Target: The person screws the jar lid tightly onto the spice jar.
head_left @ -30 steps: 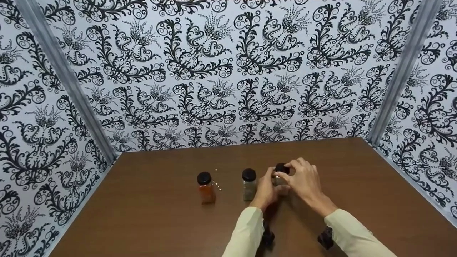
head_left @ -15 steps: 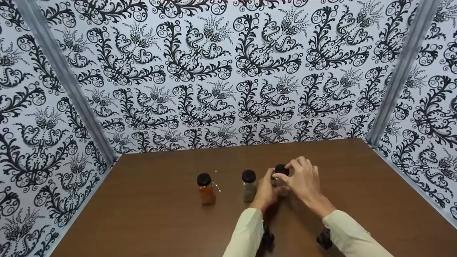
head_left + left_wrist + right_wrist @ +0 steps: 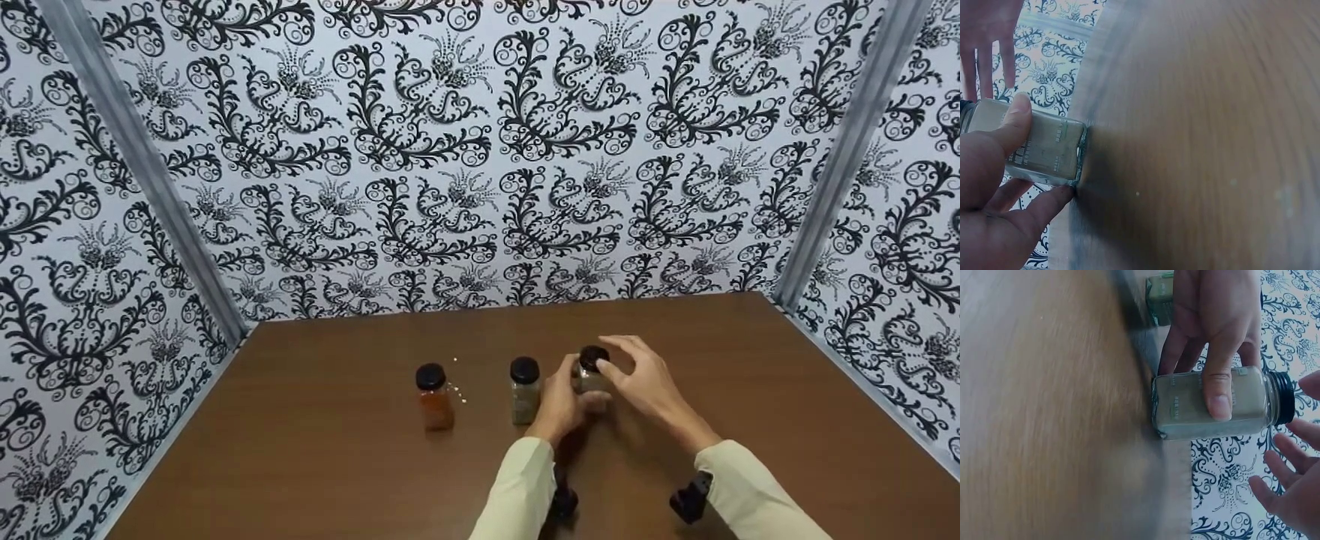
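Observation:
My left hand (image 3: pixel 559 401) grips a clear glass spice jar (image 3: pixel 1185 405) filled with beige-brown powder, its thumb lying across the printed side. The jar stands upright, its base at the wood table top. A black ribbed cap (image 3: pixel 1282 398) sits on its neck. Around that cap, my right hand (image 3: pixel 646 382) is spread with loosely bent fingers. In the right wrist view its fingertips (image 3: pixel 1292 449) are beside the cap with a small gap. Just left of my left hand stands a second black-capped jar (image 3: pixel 524 397) with grey-green contents.
A jar of orange-red spice (image 3: pixel 435 411) with a black cap stands farther left on the brown table (image 3: pixel 315 450). Small pale crumbs (image 3: pixel 459 393) lie beside it. Patterned black-and-white walls (image 3: pixel 450 150) enclose the table's back and sides.
My right hand has loosened from the jar's cap, its fingers spreading and shifting slightly right. The left hand keeps its grip on the jar, and the other jars stay put.

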`<move>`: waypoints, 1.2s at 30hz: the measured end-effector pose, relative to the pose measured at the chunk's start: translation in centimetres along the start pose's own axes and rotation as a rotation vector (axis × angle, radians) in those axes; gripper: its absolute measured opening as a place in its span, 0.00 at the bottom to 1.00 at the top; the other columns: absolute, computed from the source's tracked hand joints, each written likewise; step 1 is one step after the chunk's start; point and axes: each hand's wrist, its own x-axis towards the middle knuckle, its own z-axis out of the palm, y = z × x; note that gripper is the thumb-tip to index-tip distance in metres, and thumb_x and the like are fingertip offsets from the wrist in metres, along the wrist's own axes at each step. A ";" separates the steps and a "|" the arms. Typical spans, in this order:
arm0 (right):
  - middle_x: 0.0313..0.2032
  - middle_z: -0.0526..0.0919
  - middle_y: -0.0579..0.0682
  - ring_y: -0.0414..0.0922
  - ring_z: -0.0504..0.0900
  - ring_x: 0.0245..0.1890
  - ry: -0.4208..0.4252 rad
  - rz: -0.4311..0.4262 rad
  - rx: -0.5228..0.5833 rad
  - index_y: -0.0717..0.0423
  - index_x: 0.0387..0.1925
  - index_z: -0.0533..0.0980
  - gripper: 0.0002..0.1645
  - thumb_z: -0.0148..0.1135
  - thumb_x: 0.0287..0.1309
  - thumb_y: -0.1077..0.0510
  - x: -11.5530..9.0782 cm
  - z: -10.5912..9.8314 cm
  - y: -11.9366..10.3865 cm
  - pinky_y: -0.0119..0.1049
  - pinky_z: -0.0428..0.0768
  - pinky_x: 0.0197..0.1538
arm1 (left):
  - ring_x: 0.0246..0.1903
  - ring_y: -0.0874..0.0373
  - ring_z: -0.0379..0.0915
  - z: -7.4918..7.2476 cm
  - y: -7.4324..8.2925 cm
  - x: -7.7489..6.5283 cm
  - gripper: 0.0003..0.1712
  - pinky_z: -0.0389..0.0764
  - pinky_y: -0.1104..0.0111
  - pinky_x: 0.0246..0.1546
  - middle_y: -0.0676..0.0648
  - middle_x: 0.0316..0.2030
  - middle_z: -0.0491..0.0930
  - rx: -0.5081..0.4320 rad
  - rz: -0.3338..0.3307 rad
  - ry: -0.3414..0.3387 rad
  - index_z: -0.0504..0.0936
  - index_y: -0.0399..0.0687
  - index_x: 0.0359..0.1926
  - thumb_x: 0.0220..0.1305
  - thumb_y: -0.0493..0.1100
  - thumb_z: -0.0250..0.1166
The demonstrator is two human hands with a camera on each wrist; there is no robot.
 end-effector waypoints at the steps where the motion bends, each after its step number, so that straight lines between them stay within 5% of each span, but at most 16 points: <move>1: 0.61 0.78 0.59 0.60 0.74 0.65 -0.003 0.004 0.004 0.60 0.62 0.76 0.27 0.66 0.63 0.58 0.0 0.1 0.1 0.59 0.67 0.70 | 0.46 0.57 0.83 0.0 0.0 0.0 0.30 0.82 0.69 0.46 0.43 0.49 0.86 0.007 -0.004 0.003 0.75 0.50 0.58 0.55 0.41 0.76; 9: 0.54 0.84 0.64 0.57 0.85 0.52 -0.021 0.055 0.056 0.61 0.61 0.76 0.25 0.66 0.63 0.58 0.0 0.7 0.5 0.51 0.81 0.57 | 0.47 0.56 0.84 0.2 -0.1 0.0 0.31 0.82 0.69 0.46 0.43 0.51 0.85 0.028 -0.001 0.010 0.75 0.49 0.58 0.54 0.42 0.77; 24: 0.54 0.84 0.62 0.56 0.84 0.54 -0.019 0.061 0.117 0.62 0.60 0.75 0.29 0.70 0.61 0.55 -0.1 0.6 0.5 0.44 0.81 0.58 | 0.41 0.62 0.79 -0.1 -0.2 0.1 0.32 0.80 0.71 0.43 0.46 0.48 0.85 0.036 -0.014 -0.017 0.74 0.50 0.58 0.54 0.45 0.77; 36: 0.50 0.85 0.62 0.56 0.85 0.52 -0.007 0.014 0.154 0.62 0.56 0.78 0.22 0.69 0.61 0.61 -0.1 0.6 0.8 0.46 0.82 0.57 | 0.49 0.55 0.81 0.1 0.0 0.1 0.32 0.80 0.66 0.51 0.44 0.51 0.85 0.045 -0.010 0.006 0.75 0.50 0.58 0.53 0.44 0.78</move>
